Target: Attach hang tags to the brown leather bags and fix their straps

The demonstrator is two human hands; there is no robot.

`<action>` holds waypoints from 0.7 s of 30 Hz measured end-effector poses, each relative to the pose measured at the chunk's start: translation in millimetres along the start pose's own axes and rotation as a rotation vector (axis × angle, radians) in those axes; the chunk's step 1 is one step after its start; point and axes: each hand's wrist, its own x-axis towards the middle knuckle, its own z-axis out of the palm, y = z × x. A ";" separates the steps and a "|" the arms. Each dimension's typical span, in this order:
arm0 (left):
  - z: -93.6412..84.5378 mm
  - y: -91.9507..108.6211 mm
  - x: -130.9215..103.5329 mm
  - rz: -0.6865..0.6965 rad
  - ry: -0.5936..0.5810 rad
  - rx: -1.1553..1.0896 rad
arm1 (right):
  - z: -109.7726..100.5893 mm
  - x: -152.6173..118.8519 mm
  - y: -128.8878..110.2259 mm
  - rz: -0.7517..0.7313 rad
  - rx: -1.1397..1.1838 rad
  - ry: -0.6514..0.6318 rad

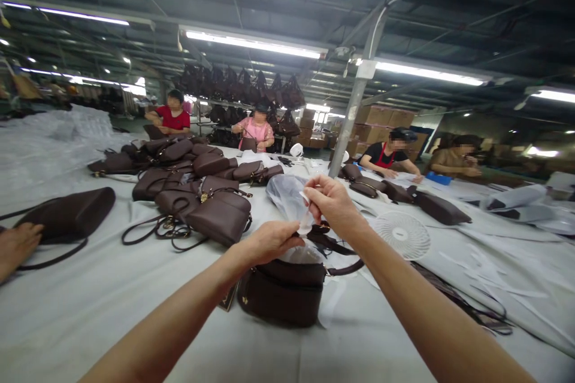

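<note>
A dark brown handbag (283, 299) stands upright on the white-covered table in front of me, its strap trailing off to the right. Above its top, my left hand (273, 240) pinches the lower edge of a clear, puffy plastic bag (285, 194). My right hand (330, 202), slightly higher and to the right, has its thumb and fingers closed on a whitish edge of the same plastic. More translucent plastic (305, 253) pokes out of the handbag's opening. Whether it joins the piece in my hands I cannot tell.
Brown handbags (220, 209) lie piled at left centre. Another person's hand (20, 248) touches a brown bag (72, 215) at the left edge. A white fan (401, 234) lies right of my hands. A metal post (353, 114) rises beyond; several co-workers sit across the table.
</note>
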 end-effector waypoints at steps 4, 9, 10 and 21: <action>-13.5 -4.0 4.0 -0.017 -0.059 -0.118 | -9.1 -5.1 2.6 -0.056 -0.040 -0.021; -16.0 8.4 15.7 -0.061 -0.012 -0.228 | -3.2 1.7 -7.1 -0.152 -0.184 -0.130; -13.2 10.4 17.0 -0.063 -0.012 -0.212 | -2.1 4.1 -9.4 -0.167 -0.174 -0.131; -29.6 -11.0 22.5 0.058 -0.144 -0.311 | -9.8 -25.6 -3.1 -0.229 -1.098 -0.293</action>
